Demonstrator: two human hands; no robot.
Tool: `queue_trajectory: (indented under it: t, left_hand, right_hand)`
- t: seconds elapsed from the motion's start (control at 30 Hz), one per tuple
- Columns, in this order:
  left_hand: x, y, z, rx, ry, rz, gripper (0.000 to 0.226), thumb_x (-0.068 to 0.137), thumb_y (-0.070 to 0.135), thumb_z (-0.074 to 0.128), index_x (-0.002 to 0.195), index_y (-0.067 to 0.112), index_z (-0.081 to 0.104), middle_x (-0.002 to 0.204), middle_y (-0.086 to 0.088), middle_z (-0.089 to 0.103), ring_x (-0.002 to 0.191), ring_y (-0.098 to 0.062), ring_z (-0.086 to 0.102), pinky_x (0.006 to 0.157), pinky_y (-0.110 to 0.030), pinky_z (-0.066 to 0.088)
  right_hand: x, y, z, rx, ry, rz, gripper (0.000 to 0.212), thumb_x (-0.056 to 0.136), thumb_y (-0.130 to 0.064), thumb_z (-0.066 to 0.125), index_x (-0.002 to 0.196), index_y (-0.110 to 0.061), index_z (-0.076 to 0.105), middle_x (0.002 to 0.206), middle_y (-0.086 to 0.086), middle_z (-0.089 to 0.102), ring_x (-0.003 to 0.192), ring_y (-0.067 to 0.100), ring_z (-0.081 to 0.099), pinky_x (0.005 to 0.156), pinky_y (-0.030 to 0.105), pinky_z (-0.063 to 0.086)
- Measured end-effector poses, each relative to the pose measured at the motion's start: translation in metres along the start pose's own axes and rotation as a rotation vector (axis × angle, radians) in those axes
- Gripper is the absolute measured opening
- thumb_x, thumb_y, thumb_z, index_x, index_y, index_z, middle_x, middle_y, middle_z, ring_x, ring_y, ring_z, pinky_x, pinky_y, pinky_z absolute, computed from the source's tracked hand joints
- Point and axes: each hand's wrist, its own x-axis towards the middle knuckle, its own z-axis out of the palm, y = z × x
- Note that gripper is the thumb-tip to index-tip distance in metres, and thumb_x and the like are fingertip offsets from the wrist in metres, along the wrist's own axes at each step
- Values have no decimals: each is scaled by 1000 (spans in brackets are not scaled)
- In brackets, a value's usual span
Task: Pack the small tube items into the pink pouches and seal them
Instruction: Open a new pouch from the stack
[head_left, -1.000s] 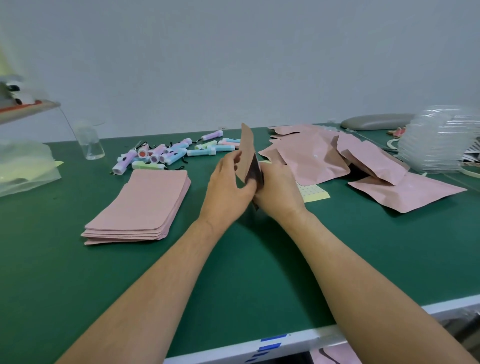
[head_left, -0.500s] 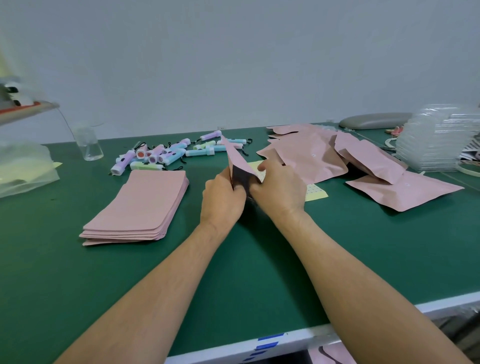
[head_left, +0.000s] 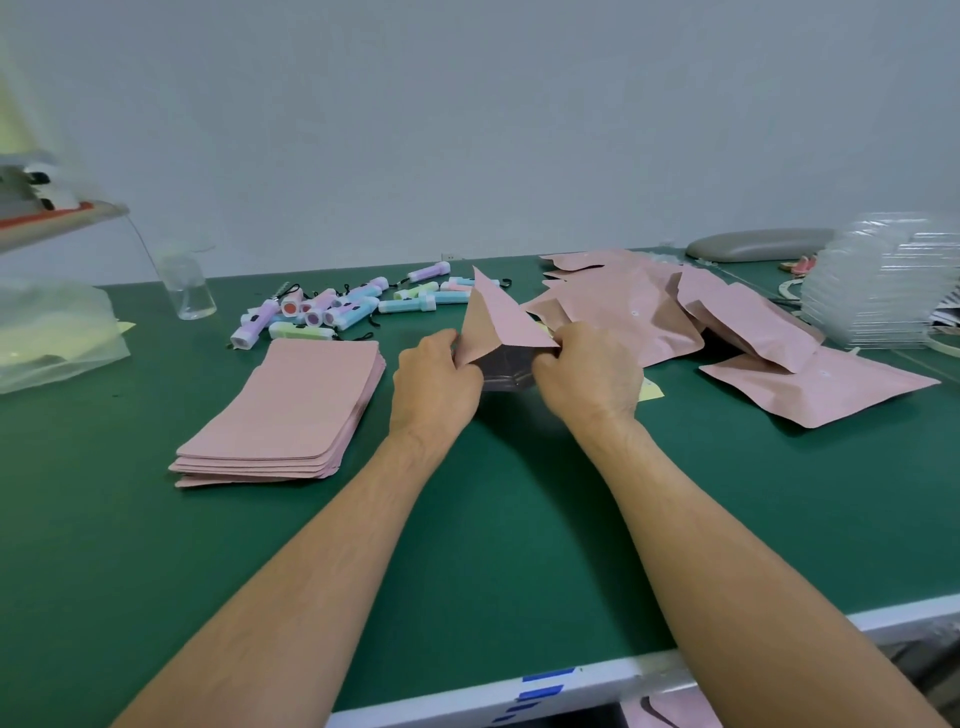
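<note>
Between the hands, a pouch (head_left: 498, 325) is held above the bench (head_left: 519, 519), the left hand (head_left: 436, 382) and right hand (head_left: 587, 371) each pinching a side of its mouth. Tubes (head_left: 343, 309) lie beyond the left hand, near a flat stack (head_left: 291, 410).

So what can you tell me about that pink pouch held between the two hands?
The pink pouch is a flat, matte, paper-like bag, creased so its far corner points up and away. A dark, glossy face shows at its near end. The left hand and right hand pinch it from either side, low over the green table.
</note>
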Motion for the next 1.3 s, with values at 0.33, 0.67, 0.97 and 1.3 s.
queue_trajectory:
  t: [0.33,0.67,0.97,1.3]
  left_hand:
    - [-2,-2,0,154,61,42,55,84,55,62,131,28,68,113,11,76,101,-17,71,87,-39,61]
    - [-3,0,-6,152,-10,27,85,73,74,53,148,35,51,132,17,69,122,-18,64,101,-48,56]
    - [-1,-7,-9,-437,-166,0,69,80,92,38,118,40,65,104,13,76,75,-24,80,86,-62,60]
    - [52,-21,-27,-379,359,-184,61,105,58,16,105,25,68,78,4,74,51,-13,68,62,-32,40]
  right_hand:
    - [0,4,2,76,-17,-4,36,88,-45,52,67,-17,59,61,-1,57,54,18,49,49,27,28]
    - [-1,4,0,249,-110,-29,52,80,-72,59,64,-23,65,64,-7,63,63,15,60,54,28,36]
    - [-4,-3,-7,542,53,-64,60,72,-77,68,109,-31,56,87,-16,65,79,5,65,76,41,59]
    - [0,-1,-8,522,186,-172,52,82,-62,68,120,-26,59,108,-13,63,101,10,59,85,36,54]
